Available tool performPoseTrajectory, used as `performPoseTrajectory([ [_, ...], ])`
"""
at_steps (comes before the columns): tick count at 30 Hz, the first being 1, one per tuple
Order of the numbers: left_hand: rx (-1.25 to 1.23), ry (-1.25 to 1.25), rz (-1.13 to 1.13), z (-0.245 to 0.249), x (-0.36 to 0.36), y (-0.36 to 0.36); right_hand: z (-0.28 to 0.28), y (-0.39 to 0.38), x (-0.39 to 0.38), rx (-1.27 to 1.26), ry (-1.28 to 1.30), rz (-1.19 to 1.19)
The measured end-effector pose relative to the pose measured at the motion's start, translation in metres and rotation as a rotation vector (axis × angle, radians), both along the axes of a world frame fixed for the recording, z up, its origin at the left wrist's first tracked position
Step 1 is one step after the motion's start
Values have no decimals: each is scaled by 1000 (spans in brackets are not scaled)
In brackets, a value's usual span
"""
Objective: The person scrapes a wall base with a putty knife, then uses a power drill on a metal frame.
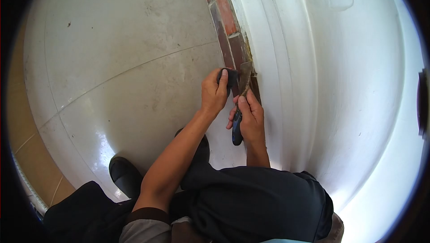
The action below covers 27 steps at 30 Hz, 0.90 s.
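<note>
Two hands sit close together: the left hand [216,91] clasps a black object [229,80], and the right hand [251,118] grips a scraper [237,129] with a stained, brownish blade and black-and-blue handle, over red and dark-brown bricks [222,12] edging the white wall [304,64].

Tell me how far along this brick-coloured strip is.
Apparently done: strip pieces lie in a row beside the white surface. In hand: the right hand holds a scraper, the left hand a dark object. Probably left: the ragged edge beside that surface looks unfinished.
</note>
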<state>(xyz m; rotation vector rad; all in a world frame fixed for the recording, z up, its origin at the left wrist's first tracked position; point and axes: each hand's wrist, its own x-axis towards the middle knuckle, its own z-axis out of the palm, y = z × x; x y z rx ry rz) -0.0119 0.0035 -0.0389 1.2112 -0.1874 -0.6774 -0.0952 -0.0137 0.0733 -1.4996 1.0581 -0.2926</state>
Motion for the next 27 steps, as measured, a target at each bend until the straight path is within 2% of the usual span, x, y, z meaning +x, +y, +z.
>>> performPoseTrajectory([
  [3, 35, -101, -65, 3, 16, -2, -8, -11, 18, -19, 1, -6],
  [6, 35, 229, -335, 32, 34, 1, -10, -31, 39, 12, -24, -27],
  [9, 24, 185, -268, 34, 36, -8, -15, -33, 47, -29, -12, -83],
  [11, 71, 46, -318, 34, 33, -9, -23, -29, 44, -72, 1, -156],
  [13, 111, -65, -317, 35, 36, -12, -35, -31, 46, -267, -73, -150],
  [15, 147, -135, -304, 35, 35, -19, -43, -33, 48, -261, -99, -149],
  [18, 139, 36, -402, 44, 63, -22, -30, -43, 73, -8, -82, -161],
  [19, 108, 101, -429, 44, 66, -23, -29, -40, 69, -46, -72, -170],
  [23, 202, -29, -406, 44, 32, -12, -34, -29, 51, -142, -102, -182],
  [25, 203, -35, -388, 43, 37, -16, -33, -29, 50, -155, -130, -165],
  [27, 209, 10, -402, 41, 53, -24, -36, -37, 57, -52, -70, -184],
])
